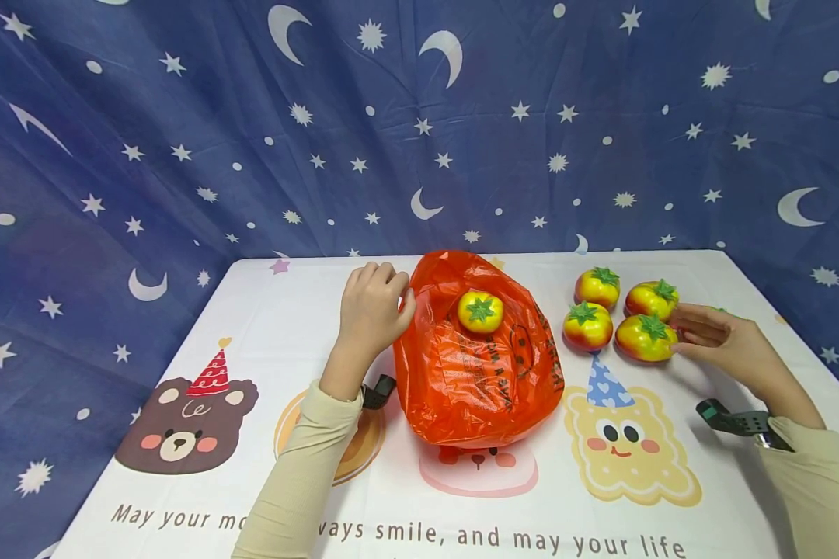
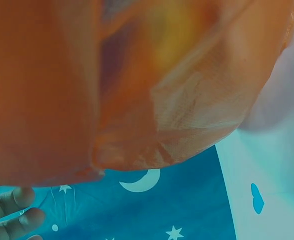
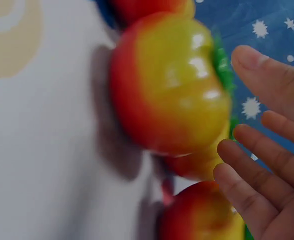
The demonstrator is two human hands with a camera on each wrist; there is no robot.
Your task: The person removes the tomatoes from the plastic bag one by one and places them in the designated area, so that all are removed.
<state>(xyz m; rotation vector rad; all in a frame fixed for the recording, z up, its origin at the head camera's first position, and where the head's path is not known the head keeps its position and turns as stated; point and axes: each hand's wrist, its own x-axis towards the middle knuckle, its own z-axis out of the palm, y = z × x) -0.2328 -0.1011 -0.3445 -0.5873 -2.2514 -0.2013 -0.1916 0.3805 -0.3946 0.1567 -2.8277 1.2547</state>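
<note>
A red plastic bag [image 1: 454, 388] lies open-mouthed at the table's middle, with one yellow toy tomato [image 1: 480, 312] showing inside. My left hand [image 1: 374, 303] grips the bag's left rim with curled fingers; in the left wrist view the bag [image 2: 46, 100] hides most of that hand. At the right stand several yellow-and-red toy tomatoes [image 1: 587, 326] with green leafy tops. Beside the nearest right-hand tomato [image 1: 645, 338] is my right hand [image 1: 716, 341]. The right wrist view shows its thumb and fingers spread next to a tomato [image 3: 169, 85], holding nothing.
A white tablecloth [image 1: 203, 497] printed with cartoon figures and lettering covers the table. Behind it hangs a dark blue curtain [image 1: 363, 155] with moons and stars. A bit of green [image 1: 720, 310] peeks out behind the right hand.
</note>
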